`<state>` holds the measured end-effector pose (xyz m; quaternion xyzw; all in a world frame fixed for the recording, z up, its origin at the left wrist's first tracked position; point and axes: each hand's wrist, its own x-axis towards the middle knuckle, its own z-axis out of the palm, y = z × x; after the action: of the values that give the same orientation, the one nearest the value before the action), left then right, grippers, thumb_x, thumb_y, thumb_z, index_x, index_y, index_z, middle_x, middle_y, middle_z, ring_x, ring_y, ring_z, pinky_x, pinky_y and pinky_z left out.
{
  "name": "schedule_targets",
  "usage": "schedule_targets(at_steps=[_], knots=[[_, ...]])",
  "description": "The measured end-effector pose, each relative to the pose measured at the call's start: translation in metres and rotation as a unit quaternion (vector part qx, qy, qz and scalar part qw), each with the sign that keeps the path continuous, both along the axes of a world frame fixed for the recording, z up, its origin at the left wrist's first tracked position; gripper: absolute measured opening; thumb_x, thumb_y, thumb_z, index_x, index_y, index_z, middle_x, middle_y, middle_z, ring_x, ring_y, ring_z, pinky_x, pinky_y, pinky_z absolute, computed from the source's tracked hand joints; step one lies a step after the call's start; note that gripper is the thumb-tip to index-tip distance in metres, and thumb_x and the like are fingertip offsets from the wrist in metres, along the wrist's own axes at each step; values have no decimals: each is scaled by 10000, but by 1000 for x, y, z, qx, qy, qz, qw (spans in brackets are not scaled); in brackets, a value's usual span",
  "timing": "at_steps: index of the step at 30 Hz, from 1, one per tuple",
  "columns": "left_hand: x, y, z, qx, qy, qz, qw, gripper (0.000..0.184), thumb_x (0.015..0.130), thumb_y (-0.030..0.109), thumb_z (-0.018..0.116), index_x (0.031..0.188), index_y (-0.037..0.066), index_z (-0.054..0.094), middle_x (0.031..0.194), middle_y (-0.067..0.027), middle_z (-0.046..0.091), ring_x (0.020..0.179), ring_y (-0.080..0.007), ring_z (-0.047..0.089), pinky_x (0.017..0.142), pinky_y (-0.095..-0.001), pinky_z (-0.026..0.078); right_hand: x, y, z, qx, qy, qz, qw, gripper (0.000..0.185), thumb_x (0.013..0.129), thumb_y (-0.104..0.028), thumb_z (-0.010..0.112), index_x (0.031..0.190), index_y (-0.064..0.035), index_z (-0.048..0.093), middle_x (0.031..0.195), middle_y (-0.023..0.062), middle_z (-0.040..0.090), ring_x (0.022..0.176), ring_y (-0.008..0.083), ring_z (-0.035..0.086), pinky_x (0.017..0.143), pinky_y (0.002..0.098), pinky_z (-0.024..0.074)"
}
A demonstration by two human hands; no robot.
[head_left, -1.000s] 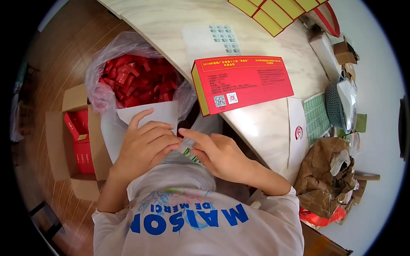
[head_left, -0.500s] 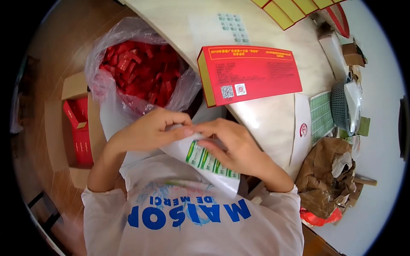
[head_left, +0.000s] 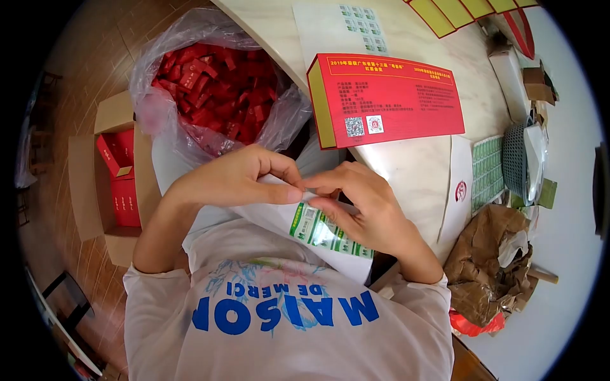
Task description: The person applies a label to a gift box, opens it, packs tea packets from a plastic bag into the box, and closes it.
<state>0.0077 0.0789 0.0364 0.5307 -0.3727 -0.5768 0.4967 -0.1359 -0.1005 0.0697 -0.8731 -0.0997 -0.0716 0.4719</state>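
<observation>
Over my lap, a white sheet of green-and-white stickers (head_left: 330, 233) hangs curved, its printed strip facing up. My left hand (head_left: 244, 179) grips the sheet's upper edge, fingers curled and thumb pressed on the paper. The thumb and fingers of my right hand (head_left: 368, 204) are closed at the same edge, their tips meeting the left thumb. Whether a sticker is lifted between the fingertips I cannot make out. Just beyond the hands, a red box (head_left: 394, 101) with yellow print and a QR code lies at the table's edge, its gold side facing left.
A clear plastic bag (head_left: 149, 105) full of small red packets (head_left: 210, 89) stands left of the table (head_left: 387, 165). An open carton (head_left: 82, 184) holds red boxes. Another sticker sheet (head_left: 318, 32) lies behind the red box. At right are a grey basket (head_left: 513, 159) and crumpled brown paper (head_left: 483, 267).
The view has shifted slightly, so the table and red box sit higher and farther right. Both hands still pinch the sticker sheet, which shows a little more of its printed strip.
</observation>
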Motion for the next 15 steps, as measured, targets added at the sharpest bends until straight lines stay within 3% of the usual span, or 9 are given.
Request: schedule_targets(at_steps=[4,7,9,13,15], knots=[[1,1,-1,23,24,10,999,249,881,223,667,995,3,657,896,-3,646,864,-56,549,799,-229,435,0,-4,7,-26,12,5,1000,316,753,-16,711,1051,-39,606,758,80,596,691,246,583,626,360,473],[-2,0,4,25,68,28,997,240,872,205,679,996,2,648,934,-11,650,885,-66,572,819,-234,444,-2,-4,5,42,36,22,998,349,760,-21,711,1086,-34,585,788,86,607,710,242,596,637,351,484],[-4,-1,0,16,78,37,996,236,868,193,684,1005,6,639,942,-16,650,892,-70,580,821,-236,447,-4,-2,-1,146,87,22,985,366,766,-27,711,1106,-32,573,829,97,616,721,242,604,642,347,493],[-5,-1,-4,4,116,54,992,290,860,184,694,1077,23,588,944,-24,650,891,-71,587,821,-236,447,-2,-1,0,135,92,11,986,357,761,-35,715,1092,-38,582,861,107,615,729,258,599,662,361,488],[-5,-2,-3,10,126,52,991,333,837,169,712,1104,33,567,960,-24,646,905,-75,595,835,-241,438,2,-4,0,23,4,47,999,331,743,-49,727,1049,-47,601,869,97,607,748,263,592,671,362,468]])
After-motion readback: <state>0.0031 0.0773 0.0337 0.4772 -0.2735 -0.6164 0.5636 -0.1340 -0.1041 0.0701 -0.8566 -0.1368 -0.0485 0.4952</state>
